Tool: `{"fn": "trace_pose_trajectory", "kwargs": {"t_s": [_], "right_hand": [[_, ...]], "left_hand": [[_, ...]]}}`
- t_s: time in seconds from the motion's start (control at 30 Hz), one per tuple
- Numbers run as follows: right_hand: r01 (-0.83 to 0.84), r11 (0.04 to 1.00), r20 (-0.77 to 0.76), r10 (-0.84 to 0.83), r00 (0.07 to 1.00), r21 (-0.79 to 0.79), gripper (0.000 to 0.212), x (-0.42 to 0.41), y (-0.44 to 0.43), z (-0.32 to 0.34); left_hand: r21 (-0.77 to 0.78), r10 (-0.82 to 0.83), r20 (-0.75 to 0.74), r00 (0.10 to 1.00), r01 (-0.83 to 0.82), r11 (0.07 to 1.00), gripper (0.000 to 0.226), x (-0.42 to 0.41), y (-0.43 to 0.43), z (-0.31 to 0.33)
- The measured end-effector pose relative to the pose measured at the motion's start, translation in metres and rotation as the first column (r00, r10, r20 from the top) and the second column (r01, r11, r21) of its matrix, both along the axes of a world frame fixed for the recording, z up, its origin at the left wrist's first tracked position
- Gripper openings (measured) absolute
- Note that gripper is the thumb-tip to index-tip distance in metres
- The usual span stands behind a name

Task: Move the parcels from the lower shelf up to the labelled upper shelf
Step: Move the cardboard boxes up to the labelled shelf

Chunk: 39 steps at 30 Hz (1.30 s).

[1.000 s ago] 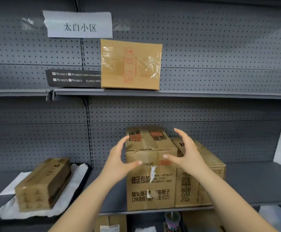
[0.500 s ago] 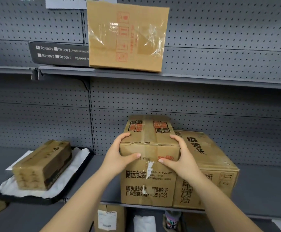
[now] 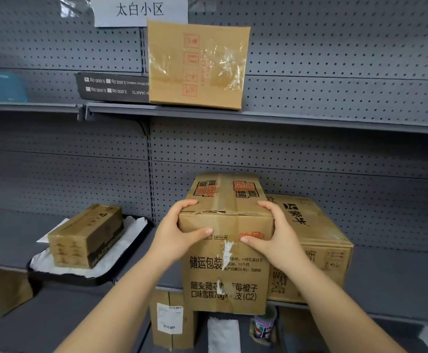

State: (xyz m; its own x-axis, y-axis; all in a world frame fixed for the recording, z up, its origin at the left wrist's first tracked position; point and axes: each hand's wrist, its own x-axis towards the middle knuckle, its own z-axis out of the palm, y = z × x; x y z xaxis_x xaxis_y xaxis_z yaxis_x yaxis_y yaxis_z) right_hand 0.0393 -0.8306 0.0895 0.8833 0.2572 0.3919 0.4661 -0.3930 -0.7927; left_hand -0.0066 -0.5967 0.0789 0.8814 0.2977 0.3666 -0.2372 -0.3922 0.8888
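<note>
Landmark: I take the tall printed cardboard box [image 3: 225, 261] on the grey metal lower shelf [image 3: 396, 281].
Hands: my left hand [image 3: 176, 238] grips its left top corner, my right hand [image 3: 279, 240] its right.
Right: a wider brown carton [image 3: 320, 240] touches it.
Left: a small brown parcel [image 3: 86, 235] on a black tray [image 3: 62, 276], well apart.
Above: a taped flat carton [image 3: 197, 64] on the upper shelf [image 3: 335, 121], a black printed box [image 3: 113, 86] just left of it.
Label: a white paper sign [image 3: 140, 10] behind that carton.

Brown parcel [image 3: 227, 250], grey perforated shelving [image 3: 335, 154]

Black tray [image 3: 62, 277] (white-lined); teal bin [image 3: 0, 86]; patterned cup [image 3: 265, 327].
</note>
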Motion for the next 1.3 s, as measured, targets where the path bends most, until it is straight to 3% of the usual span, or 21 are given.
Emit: {"fn": "trace_pose_trajectory", "kwargs": {"t_s": [0.67, 1.3], "right_hand": [[0.159, 0.985, 0.204, -0.142, 0.969, -0.069, 0.075, -0.272, -0.033, 0.148], [0.264, 0.963, 0.429, -0.261, 0.865, 0.055, 0.077, -0.373, -0.072, 0.262]], "left_hand": [[0.210, -0.129, 0.206, 0.970, 0.085, 0.974, 0.058, -0.235, -0.006, 0.151], [0.289, -0.284, 0.449, 0.847, 0.162, 0.943, 0.057, -0.308, -0.052, 0.273]]}}
